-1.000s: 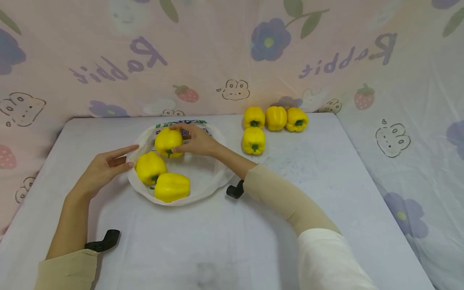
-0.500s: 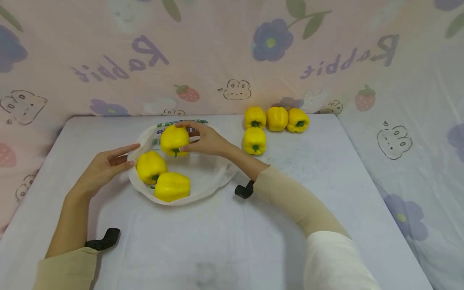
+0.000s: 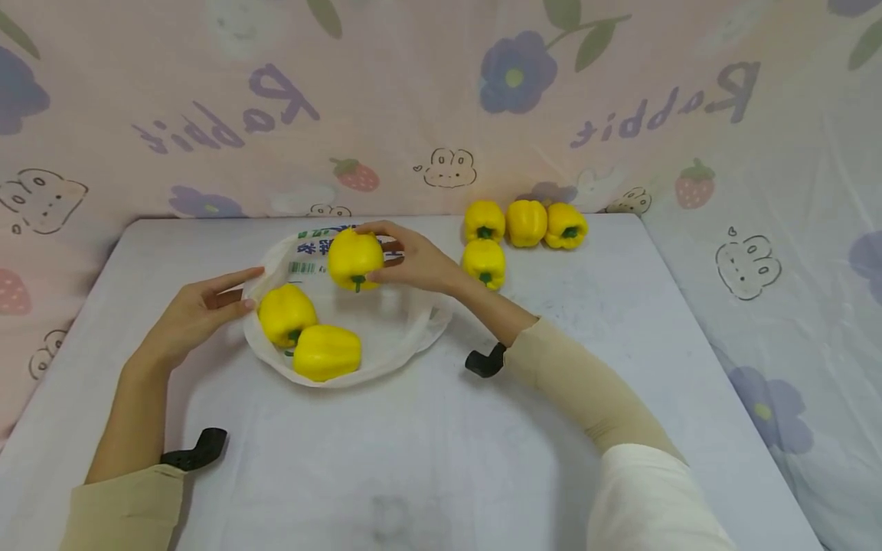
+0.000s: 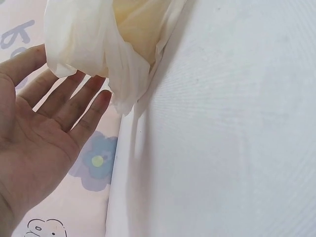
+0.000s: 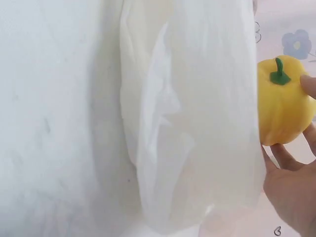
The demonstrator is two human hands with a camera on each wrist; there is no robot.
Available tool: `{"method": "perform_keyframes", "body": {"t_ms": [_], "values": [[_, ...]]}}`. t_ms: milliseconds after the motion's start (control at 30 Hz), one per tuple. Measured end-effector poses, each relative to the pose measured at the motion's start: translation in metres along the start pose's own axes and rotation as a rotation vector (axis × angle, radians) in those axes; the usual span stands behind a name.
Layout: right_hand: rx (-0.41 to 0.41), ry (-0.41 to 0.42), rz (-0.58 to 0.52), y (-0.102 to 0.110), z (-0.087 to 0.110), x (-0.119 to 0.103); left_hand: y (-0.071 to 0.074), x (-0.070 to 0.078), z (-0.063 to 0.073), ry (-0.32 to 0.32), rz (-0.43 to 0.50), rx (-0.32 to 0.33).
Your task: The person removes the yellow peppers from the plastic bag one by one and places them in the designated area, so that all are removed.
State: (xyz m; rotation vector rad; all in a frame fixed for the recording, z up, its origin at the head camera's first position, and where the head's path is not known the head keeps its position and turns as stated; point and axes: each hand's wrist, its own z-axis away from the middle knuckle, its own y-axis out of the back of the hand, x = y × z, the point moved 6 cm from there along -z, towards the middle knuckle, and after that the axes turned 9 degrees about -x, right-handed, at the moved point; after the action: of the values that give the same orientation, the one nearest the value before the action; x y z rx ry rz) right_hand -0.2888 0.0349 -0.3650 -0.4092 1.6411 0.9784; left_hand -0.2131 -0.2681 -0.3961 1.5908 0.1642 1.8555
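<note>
In the head view, my right hand (image 3: pixel 416 260) grips a yellow bell pepper (image 3: pixel 354 259), fingers on top and thumb near its green stem. It is held over the back part of a white plastic bag (image 3: pixel 372 325). The right wrist view shows this pepper (image 5: pixel 284 106) beyond the bag's wall (image 5: pixel 217 113). Inside the bag, at the left and front, lie two more bell peppers, one (image 3: pixel 287 315) beside another (image 3: pixel 327 352). My left hand (image 3: pixel 200 314) touches the bag's left rim with fairly straight fingers; part of its contact is hidden behind the plastic (image 4: pixel 84 39) in the left wrist view.
Several yellow bell peppers (image 3: pixel 527 223) stand at the back of the white table (image 3: pixel 413 474), right of the bag. A patterned cloth (image 3: pixel 386 99) hangs behind the table. Each wrist bears a black camera mount (image 3: pixel 485 361).
My right hand has moved to the right and slightly back with the bell pepper in its grip. The left hand and the two peppers in the bag stay about where they were.
</note>
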Motion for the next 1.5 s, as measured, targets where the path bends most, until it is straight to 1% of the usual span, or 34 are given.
{"method": "perform_keyframes", "body": {"t_ms": [233, 467, 667, 767, 867, 900, 967, 1167, 1300, 1500], "values": [[0.03, -0.022, -0.013, 0.026, 0.014, -0.003, 0.001, 0.003, -0.002, -0.007, -0.024, 0.0], [0.043, -0.014, 0.003, 0.041, 0.028, -0.004, -0.001, 0.003, -0.001, -0.016, 0.0, 0.004], [0.078, -0.043, -0.019, 0.052, 0.045, -0.001, -0.002, 0.001, -0.004, 0.014, -0.033, -0.017], [0.098, -0.072, -0.032, 0.057, 0.054, -0.006, -0.003, 0.0, -0.005, 0.014, -0.031, -0.018], [0.109, -0.08, -0.039, 0.061, 0.063, -0.017, -0.005, -0.001, -0.005, 0.012, -0.01, -0.013], [0.114, -0.08, -0.039, 0.063, 0.064, -0.018, -0.005, -0.001, -0.005, 0.013, -0.004, -0.013], [0.123, -0.073, -0.039, 0.067, 0.068, -0.017, -0.006, -0.002, -0.005, 0.012, 0.003, -0.012], [0.15, -0.077, -0.035, 0.083, 0.078, 0.001, -0.006, -0.001, -0.004, 0.001, 0.013, -0.001], [0.163, -0.081, -0.035, 0.09, 0.089, 0.004, -0.007, 0.0, -0.004, -0.007, 0.025, -0.001], [0.192, -0.078, 0.006, 0.1, 0.103, 0.006, -0.008, 0.0, -0.004, -0.015, 0.027, 0.0]]}}
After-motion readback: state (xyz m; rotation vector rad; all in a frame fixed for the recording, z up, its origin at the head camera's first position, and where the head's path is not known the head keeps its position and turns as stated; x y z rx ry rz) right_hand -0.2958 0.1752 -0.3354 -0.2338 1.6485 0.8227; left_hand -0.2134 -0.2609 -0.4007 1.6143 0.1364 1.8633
